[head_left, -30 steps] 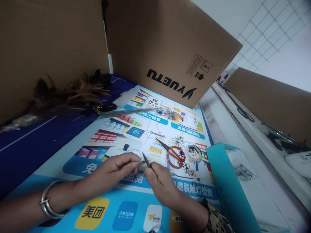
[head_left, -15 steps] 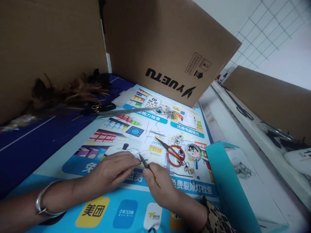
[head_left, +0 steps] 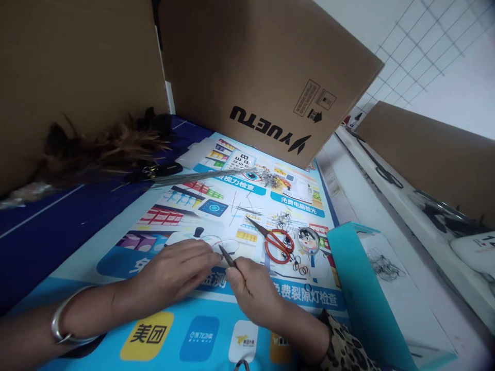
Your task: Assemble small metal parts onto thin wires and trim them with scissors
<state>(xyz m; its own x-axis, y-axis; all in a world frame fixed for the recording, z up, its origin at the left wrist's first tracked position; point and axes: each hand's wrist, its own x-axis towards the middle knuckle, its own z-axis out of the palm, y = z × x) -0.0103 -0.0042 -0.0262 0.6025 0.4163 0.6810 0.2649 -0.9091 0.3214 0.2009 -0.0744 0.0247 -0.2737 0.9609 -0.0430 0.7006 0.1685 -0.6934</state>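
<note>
The thumb and fingertips of my left hand point(head_left: 189, 268) are pinched together at the near end of a thin wire loop point(head_left: 236, 243). My right hand point(head_left: 253, 288) is wrapped around a pair of needle-nose pliers point(head_left: 227, 256); only the dark pointed jaws show, and the handles are hidden in my palm. The jaw tip lies close to the left fingertips, at the loop; whether it grips the wire I cannot tell. Just beyond my right hand lie orange-handled scissors point(head_left: 279, 246), with small black rings point(head_left: 300, 267) next to them.
A round tin point(head_left: 308, 240) sits right of the scissors. Cut wires point(head_left: 247, 210), a bundle of long wires point(head_left: 204, 176) and a wire pile point(head_left: 270, 178) lie farther back. A teal box point(head_left: 363, 288) holds wire pieces point(head_left: 384, 265). Cardboard point(head_left: 270, 62) and feathers point(head_left: 112, 139) border the table.
The view has shifted slightly. Both hands keep nearly the same place and grip, the pliers' tip still beside the left fingertips.
</note>
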